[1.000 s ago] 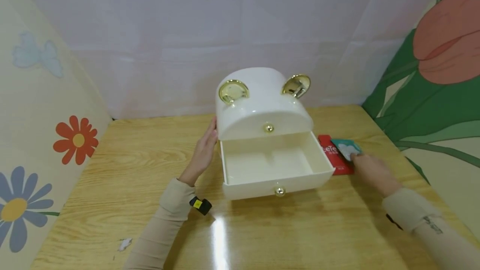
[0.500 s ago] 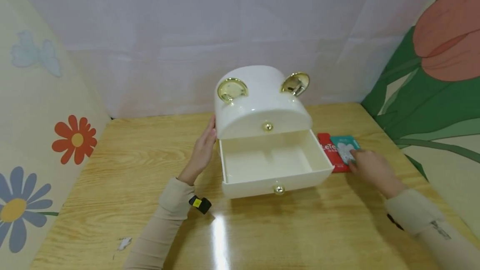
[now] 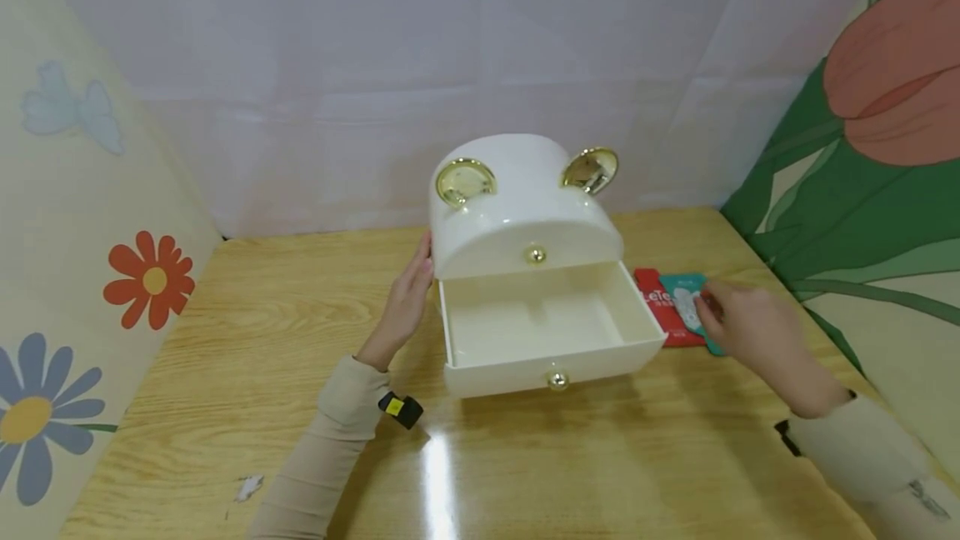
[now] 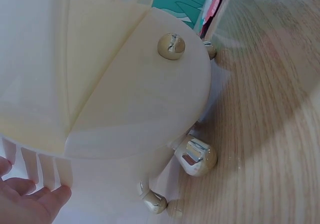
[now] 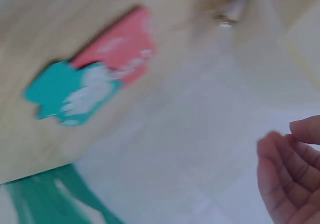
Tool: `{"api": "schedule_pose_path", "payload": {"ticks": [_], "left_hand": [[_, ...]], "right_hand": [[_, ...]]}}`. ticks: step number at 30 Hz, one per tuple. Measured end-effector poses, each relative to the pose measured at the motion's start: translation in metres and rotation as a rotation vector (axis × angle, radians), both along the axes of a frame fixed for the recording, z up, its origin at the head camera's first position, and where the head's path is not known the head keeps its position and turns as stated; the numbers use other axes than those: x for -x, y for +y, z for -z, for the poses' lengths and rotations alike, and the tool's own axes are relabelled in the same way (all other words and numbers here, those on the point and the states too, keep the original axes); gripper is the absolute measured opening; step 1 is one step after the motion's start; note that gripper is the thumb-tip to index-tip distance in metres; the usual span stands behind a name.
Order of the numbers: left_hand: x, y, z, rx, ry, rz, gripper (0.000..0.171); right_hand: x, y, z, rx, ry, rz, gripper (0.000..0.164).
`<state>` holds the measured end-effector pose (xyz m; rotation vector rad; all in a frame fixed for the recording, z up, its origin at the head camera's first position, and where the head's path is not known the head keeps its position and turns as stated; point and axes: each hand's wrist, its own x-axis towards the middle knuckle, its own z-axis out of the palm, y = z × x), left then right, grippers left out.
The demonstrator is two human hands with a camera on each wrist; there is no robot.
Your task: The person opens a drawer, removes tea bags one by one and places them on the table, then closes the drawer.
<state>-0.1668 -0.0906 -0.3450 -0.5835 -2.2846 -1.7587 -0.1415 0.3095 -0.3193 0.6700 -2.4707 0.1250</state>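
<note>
A white storage box (image 3: 525, 219) with two gold ears stands mid-table, its lower drawer (image 3: 502, 376) pulled out with bare inside. My left hand (image 3: 405, 302) rests on the box's left side; its fingertips (image 4: 61, 194) touch the white wall with straight fingers. To the right of the box lie a red flat packet (image 3: 680, 335) and, partly over it, a teal packet (image 3: 681, 283) with a white print. Above the teal packet's right part is my right hand (image 3: 761, 340). The right wrist view shows its fingers loosely bent, holding nothing, apart from both packets.
The wooden table (image 3: 300, 290) meets a white cloth backdrop (image 3: 300, 132) behind the box. Painted panels with flowers (image 3: 153, 280) border both sides. A small pale torn patch (image 3: 250, 487) shows near the front left.
My right hand has drawn off the teal packet, lifting and shifting toward the right. The teal packet now lies turned, its lower end further to the right. My left hand and the box stay put.
</note>
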Motion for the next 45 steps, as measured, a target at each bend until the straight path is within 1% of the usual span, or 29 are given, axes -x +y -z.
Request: {"api": "schedule_pose_path", "payload": {"ticks": [2, 5, 7, 12, 14, 18, 20, 22, 25, 27, 29, 32, 35, 39, 42, 45], "left_hand": [[0.006, -0.002, 0.008, -0.008, 0.002, 0.005, 0.045], [0.016, -0.004, 0.021, -0.010, 0.008, 0.003, 0.046], [0.017, -0.004, 0.025, -0.007, 0.014, -0.003, 0.046], [0.017, -0.005, 0.026, -0.012, 0.022, -0.012, 0.048], [0.016, -0.005, 0.025, -0.013, 0.016, -0.013, 0.047], [0.016, -0.006, 0.023, -0.012, -0.001, -0.010, 0.047], [0.015, -0.007, 0.021, -0.017, -0.010, -0.006, 0.046], [0.010, -0.006, 0.012, -0.017, -0.012, -0.008, 0.046], [0.000, -0.005, 0.000, -0.016, -0.016, -0.017, 0.046], [-0.005, -0.004, -0.006, -0.009, -0.012, -0.026, 0.045], [-0.007, -0.004, -0.007, -0.007, -0.012, -0.033, 0.046], [-0.009, -0.005, -0.007, -0.008, -0.008, -0.040, 0.046], [-0.010, -0.005, -0.006, -0.010, -0.014, -0.052, 0.046], [-0.010, -0.005, -0.005, -0.011, -0.026, -0.061, 0.046], [-0.009, -0.004, -0.004, -0.010, -0.033, -0.055, 0.046], [-0.009, -0.002, -0.003, -0.004, -0.033, -0.051, 0.046]], "right_hand": [[-0.004, -0.006, -0.007, 0.017, 0.039, -0.030, 0.025], [-0.011, -0.017, -0.017, 0.041, 0.045, -0.074, 0.053], [-0.015, -0.025, -0.023, 0.049, 0.055, -0.106, 0.064], [-0.028, -0.045, -0.033, 0.050, 0.087, -0.165, 0.061], [-0.033, -0.052, -0.034, 0.054, 0.098, -0.185, 0.061], [-0.041, -0.064, -0.033, 0.070, 0.125, -0.243, 0.055], [-0.044, -0.071, -0.032, 0.074, 0.132, -0.272, 0.053], [-0.048, -0.078, -0.030, 0.080, 0.122, -0.299, 0.053], [-0.052, -0.088, -0.028, 0.084, 0.081, -0.327, 0.053], [-0.055, -0.094, -0.025, 0.084, 0.036, -0.341, 0.053], [-0.057, -0.100, -0.021, 0.071, -0.005, -0.357, 0.051], [-0.059, -0.106, -0.015, 0.034, -0.038, -0.384, 0.050], [-0.061, -0.112, -0.010, -0.018, -0.093, -0.388, 0.045], [-0.063, -0.117, -0.004, -0.053, -0.215, -0.369, 0.034], [-0.064, -0.119, 0.000, -0.047, -0.238, -0.360, 0.031], [-0.066, -0.120, 0.004, -0.036, -0.215, -0.339, 0.032]]}}
